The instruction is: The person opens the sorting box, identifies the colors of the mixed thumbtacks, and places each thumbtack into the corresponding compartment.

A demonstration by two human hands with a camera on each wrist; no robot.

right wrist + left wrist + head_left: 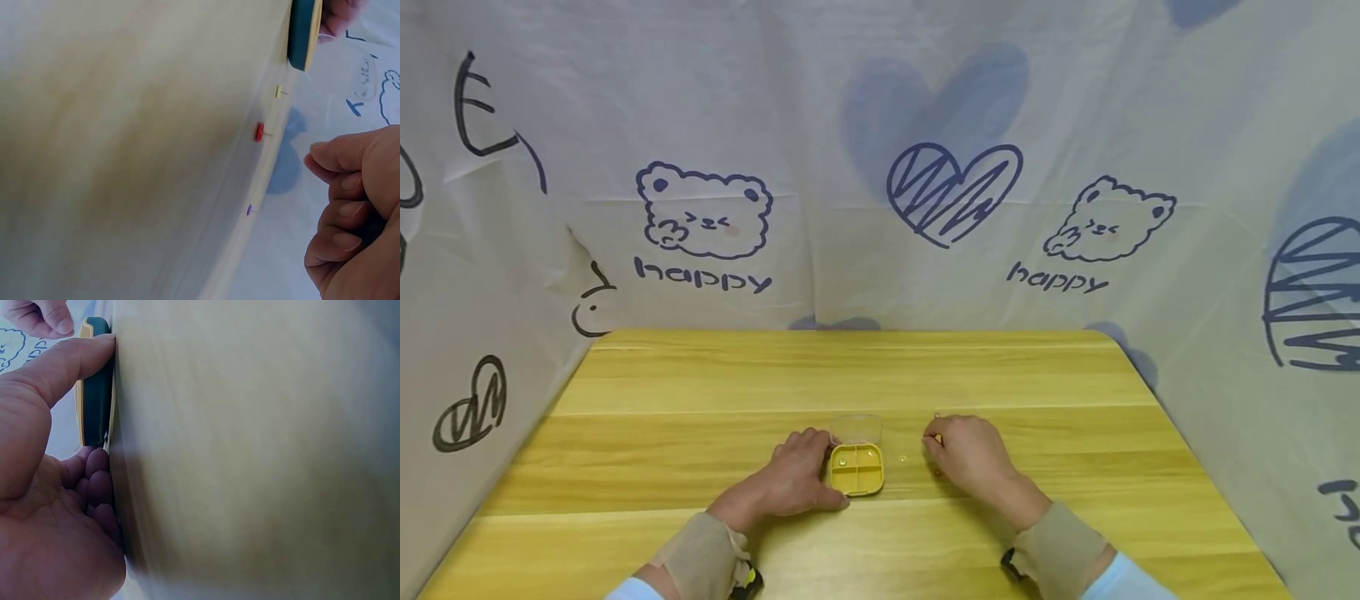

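Nearest the viewer, a person's light blue sleeves (1123,575) are ending at beige wrist wraps (1067,546). Beyond them, the left hand (793,479) is holding a yellow four-compartment box (844,482) on the table (1030,367), its thumb lying along the near side and its other fingers curling in at the left. That brace is probably serving well, since a box this light could be sliding at a nudge.

The right hand (977,458) is hovering well to the right of the box, with thumb and index fingertips meeting in a narrow pinch and the rest folding inward; whether anything is sitting in that pinch, one cannot tell. Around it, small pins are lying on the table: a yellow pin (279,91) between box and hand, a red pin (259,132) near the hand, and a purple pin (249,210) farther back. Handling these well is likely calling for coming in low, one pin at a time, and pinching the coloured head (never the point, which could be pricking a fingertip).

Small pieces are showing in the two far compartments, too tiny to identify. Behind them the clear lid (857,429) is standing open, leaving the compartments reachable from above. Farthest away, a white cloth (850,283) is hanging beyond the table, carrying drawn bears and hearts.
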